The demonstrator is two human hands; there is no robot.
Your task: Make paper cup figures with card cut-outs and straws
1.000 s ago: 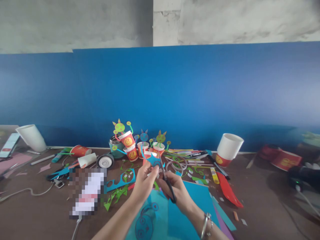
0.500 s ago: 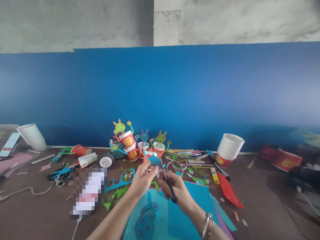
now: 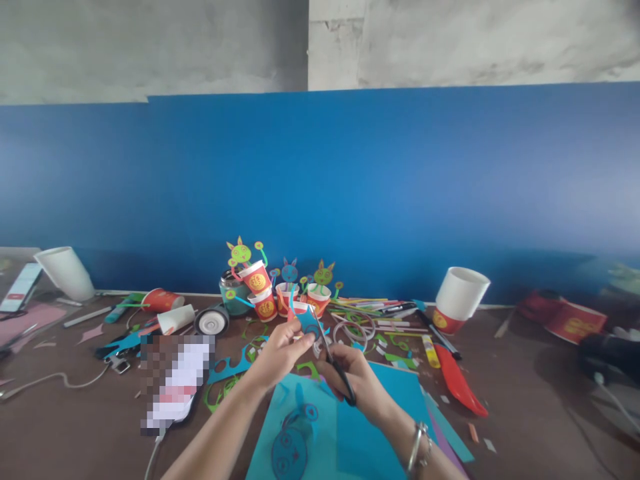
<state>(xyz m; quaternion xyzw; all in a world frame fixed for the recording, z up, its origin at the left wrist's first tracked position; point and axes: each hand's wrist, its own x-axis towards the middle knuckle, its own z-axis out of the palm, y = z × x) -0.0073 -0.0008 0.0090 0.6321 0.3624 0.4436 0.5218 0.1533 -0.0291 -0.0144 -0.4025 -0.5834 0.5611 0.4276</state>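
Note:
Between thumb and fingers, my left hand (image 3: 284,353) pinches a small piece of blue paper (image 3: 305,323) with a drawn circle on it. Black-handled scissors (image 3: 342,380) are gripped in my right hand (image 3: 357,377), their blades pointing up and touching or passing beside the paper. Below both hands lie blue paper sheets (image 3: 377,427). A blue cut-out face (image 3: 290,453) with drawn features rests on them, with a smaller circle cut-out (image 3: 311,413) above it. Red paper cups (image 3: 263,305) with paper animal faces on top stand just beyond my hands.
Green and blue paper scraps (image 3: 230,367) lie left of my hands. A charging phone (image 3: 180,390) is nearer on the left. Stacked white cups (image 3: 460,300), a glue stick (image 3: 430,351) and a red plastic object (image 3: 459,383) are at right. A blue partition (image 3: 350,187) stands behind.
The blue paper piece has turned slightly in my left hand, and that hand has shifted a little left. The scissors remain in my right hand beside it.

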